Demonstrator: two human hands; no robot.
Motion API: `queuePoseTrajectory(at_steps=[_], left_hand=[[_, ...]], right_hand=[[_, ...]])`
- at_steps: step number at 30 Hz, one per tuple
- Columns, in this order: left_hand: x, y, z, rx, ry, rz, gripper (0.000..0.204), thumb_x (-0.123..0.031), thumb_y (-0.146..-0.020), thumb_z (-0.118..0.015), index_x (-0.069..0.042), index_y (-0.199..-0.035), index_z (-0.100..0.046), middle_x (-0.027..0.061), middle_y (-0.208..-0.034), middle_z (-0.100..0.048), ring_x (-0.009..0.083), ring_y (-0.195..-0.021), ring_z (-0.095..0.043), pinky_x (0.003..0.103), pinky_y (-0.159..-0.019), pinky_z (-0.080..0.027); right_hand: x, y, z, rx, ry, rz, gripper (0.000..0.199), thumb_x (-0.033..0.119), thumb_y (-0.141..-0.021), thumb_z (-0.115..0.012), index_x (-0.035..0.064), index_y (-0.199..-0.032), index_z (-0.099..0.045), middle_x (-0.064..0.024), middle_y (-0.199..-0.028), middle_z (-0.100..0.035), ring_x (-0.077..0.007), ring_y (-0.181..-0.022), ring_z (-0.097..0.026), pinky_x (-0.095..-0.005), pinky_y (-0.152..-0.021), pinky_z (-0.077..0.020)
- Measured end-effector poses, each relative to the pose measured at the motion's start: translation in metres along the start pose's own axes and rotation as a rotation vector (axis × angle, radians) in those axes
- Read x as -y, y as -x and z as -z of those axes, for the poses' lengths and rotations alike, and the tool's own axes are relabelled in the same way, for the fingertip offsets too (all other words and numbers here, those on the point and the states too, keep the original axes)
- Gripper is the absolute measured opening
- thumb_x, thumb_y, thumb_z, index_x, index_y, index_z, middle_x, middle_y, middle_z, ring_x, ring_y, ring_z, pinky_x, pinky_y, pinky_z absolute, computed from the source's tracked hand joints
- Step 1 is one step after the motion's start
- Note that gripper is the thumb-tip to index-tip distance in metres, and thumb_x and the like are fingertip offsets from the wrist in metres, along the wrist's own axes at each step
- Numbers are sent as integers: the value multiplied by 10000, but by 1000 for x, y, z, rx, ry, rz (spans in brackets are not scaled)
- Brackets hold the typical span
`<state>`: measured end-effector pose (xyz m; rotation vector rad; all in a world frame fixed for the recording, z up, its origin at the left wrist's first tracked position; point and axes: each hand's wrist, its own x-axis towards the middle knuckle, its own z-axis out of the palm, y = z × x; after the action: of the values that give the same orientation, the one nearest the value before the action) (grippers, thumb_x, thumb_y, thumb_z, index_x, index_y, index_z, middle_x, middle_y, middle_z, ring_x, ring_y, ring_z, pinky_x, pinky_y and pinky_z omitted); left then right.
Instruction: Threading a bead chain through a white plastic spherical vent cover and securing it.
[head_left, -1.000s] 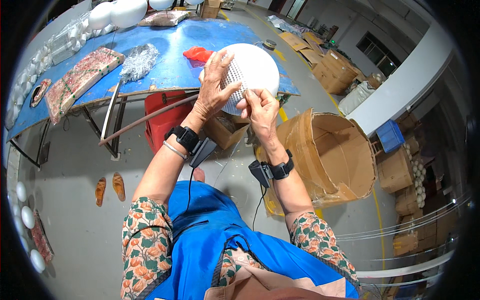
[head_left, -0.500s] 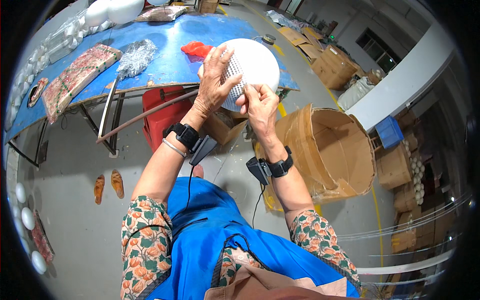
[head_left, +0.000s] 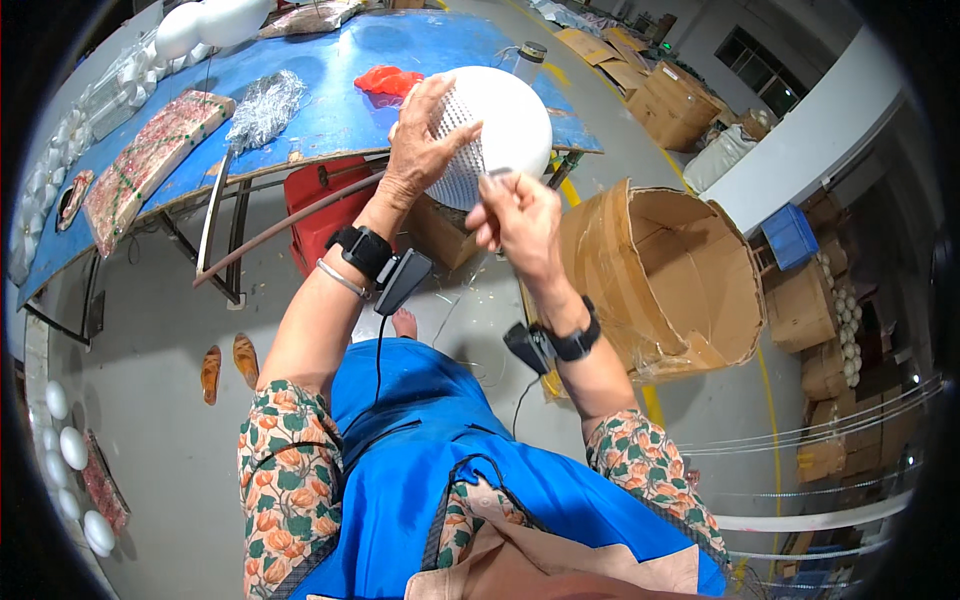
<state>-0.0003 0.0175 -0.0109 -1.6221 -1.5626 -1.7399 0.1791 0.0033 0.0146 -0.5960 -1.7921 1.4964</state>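
A large white ball is held up in front of me, part of its near side covered in a dotted silvery patch. My left hand spreads over the ball's left side and grips it. Just below the ball, my right hand pinches a small silvery piece between thumb and fingers, right at the edge of the dotted patch. Both wrists wear black bands with small devices attached.
A blue-topped table stands ahead with a red cloth, silver tinsel and a patterned flat pack. An open cardboard drum lies to my right. A red crate sits under the table. White balls line the left edge.
The ball and both hands have come a little closer and lower in view. My right hand has dropped slightly from the ball's surface, still pinching a small piece.
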Motion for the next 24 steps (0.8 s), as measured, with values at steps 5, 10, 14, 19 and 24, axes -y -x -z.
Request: queuePoseTrajectory(at_steps=[5, 10, 14, 19, 24], left_hand=[[9, -11, 7, 56, 365, 328, 705, -291, -675, -712, -47, -1258, -398, 206, -1238, -432, 296, -1152, -423, 356, -965, -333], [14, -23, 6, 87, 345, 425, 699, -282, -710, -667, 13, -1266, -364, 242, -1231, -434, 306, -1144, -429, 335, -958, -335], [17, -32, 6, 68, 270, 439, 647, -264, -721, -657, 29, -1235, -397, 254, -1221, -436, 312, -1147, -427, 330, -947, -346], [10, -37, 8, 64, 383, 584, 609, -218, -707, -663, 18, -1217, -426, 248, -1185, -463, 306, -1096, -464, 331, -914, -376], [17, -35, 1, -30, 358, 656, 480, -188, -693, -683, -29, -1118, -525, 117, -1013, -564, 207, -961, -519, 293, -821, -409]], right_hand=[[-19, 66, 29, 26, -141, -68, 180, 162, -869, -522, -5, -802, -529, -80, -616, -593, -72, -466, -498, -188, -436, -397], [-34, 106, 47, -3, -168, -115, 176, 167, -873, -514, 13, -791, -536, -63, -595, -583, -57, -454, -488, -172, -421, -383], [-39, 100, 60, -24, -288, -116, 165, 168, -867, -529, 20, -792, -538, -62, -593, -582, -50, -438, -469, -154, -407, -356], [-19, 97, 62, -106, -310, 7, 171, 152, -873, -516, 5, -789, -536, -61, -563, -564, -54, -427, -460, -157, -396, -350], [-21, 92, 61, -47, -227, 64, 165, 150, -862, -545, -6, -806, -548, -63, -569, -568, -55, -437, -462, -165, -404, -353]])
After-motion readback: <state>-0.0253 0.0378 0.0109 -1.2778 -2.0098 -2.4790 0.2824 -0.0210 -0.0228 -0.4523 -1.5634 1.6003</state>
